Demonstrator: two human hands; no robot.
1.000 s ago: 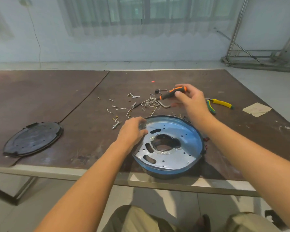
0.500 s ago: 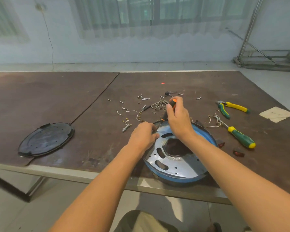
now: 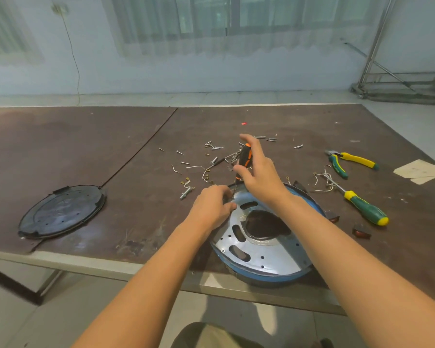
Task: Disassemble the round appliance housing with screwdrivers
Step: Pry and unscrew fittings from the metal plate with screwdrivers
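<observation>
The round housing (image 3: 264,257), a silver metal plate with slots inside a blue rim, lies at the table's near edge. My right hand (image 3: 258,172) grips an orange-and-black screwdriver (image 3: 244,156) nearly upright, its tip down at the plate's far left rim. My left hand (image 3: 212,207) rests on that same rim with fingers curled beside the tip; what they pinch, if anything, is hidden.
A black round cover (image 3: 62,212) lies at the left. Loose screws and wire bits (image 3: 206,156) are scattered behind the housing. A green-and-yellow screwdriver (image 3: 362,207) and yellow-handled pliers (image 3: 349,160) lie to the right, with paper scraps (image 3: 418,170) further right.
My right hand picked the orange screwdriver up from the table, brought it to the housing's far left rim and stood it upright. My left hand stayed at the rim.
</observation>
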